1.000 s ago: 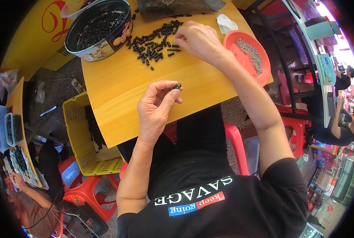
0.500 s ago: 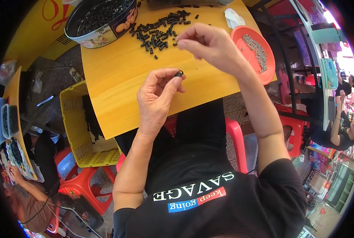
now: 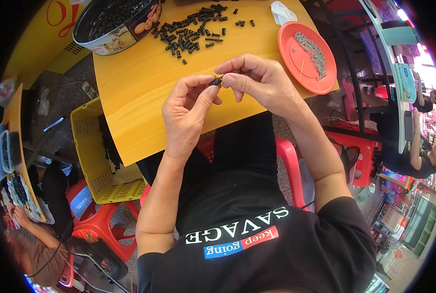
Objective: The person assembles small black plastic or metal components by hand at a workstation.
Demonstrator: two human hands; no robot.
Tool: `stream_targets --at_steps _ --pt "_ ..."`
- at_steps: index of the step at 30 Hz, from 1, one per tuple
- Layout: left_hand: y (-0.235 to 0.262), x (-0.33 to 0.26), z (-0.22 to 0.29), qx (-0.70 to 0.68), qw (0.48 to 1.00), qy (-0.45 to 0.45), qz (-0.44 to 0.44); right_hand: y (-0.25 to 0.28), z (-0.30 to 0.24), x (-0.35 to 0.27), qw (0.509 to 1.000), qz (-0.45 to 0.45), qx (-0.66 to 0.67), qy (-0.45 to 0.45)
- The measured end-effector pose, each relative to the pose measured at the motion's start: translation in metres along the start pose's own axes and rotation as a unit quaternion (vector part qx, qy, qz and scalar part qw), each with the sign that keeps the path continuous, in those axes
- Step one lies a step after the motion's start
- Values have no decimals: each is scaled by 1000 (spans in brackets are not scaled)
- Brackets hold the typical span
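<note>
Between thumb and index finger, my left hand (image 3: 186, 105) pinches a small black cylindrical part (image 3: 215, 82) above the near half of the table. Close against its right end, the fingertips of my right hand (image 3: 264, 85) come together; whatever they pinch is too small to make out. Beyond both hands lies a loose pile of similar black parts (image 3: 191, 33) on the yellow tabletop (image 3: 144, 97). To the right, a red plate (image 3: 288, 58) bears a heap of small grey metal pieces (image 3: 315, 53) and a thin stick (image 3: 302, 67).
At the far left stands a decorated tin (image 3: 115, 46) full of black parts. A crumpled white tissue (image 3: 282, 13) lies behind the plate. Below the table's left edge is a yellow crate (image 3: 88, 166) beside a red stool (image 3: 103, 229). Other people sit at both sides.
My right hand has come down from beside the pile to meet the part in my left hand. My left hand has shifted slightly up and left in view.
</note>
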State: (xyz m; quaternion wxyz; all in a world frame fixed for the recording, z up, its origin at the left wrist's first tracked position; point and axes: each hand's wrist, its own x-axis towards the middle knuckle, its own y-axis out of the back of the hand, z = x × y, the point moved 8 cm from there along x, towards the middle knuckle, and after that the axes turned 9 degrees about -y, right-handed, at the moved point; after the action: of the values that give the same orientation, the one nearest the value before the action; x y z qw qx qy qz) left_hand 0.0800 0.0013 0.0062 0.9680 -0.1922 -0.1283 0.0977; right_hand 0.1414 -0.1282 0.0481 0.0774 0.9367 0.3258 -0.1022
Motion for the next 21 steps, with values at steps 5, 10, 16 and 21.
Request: stream_targets --at_steps 5,10,16,21 --pt "0 1 -1 -3 1000 -2 3 4 -8 -3 992 64 -100 51" --pt "0 1 2 8 1000 -29 3 -7 -42 -14 936 106 -281 181" --pt "3 -1 1 -11 1000 -19 7 -14 -42 -13 933 99 -293 186" --pt "3 -1 1 1 1000 -1 0 -4 -1 -3 1000 28 -4 -10"
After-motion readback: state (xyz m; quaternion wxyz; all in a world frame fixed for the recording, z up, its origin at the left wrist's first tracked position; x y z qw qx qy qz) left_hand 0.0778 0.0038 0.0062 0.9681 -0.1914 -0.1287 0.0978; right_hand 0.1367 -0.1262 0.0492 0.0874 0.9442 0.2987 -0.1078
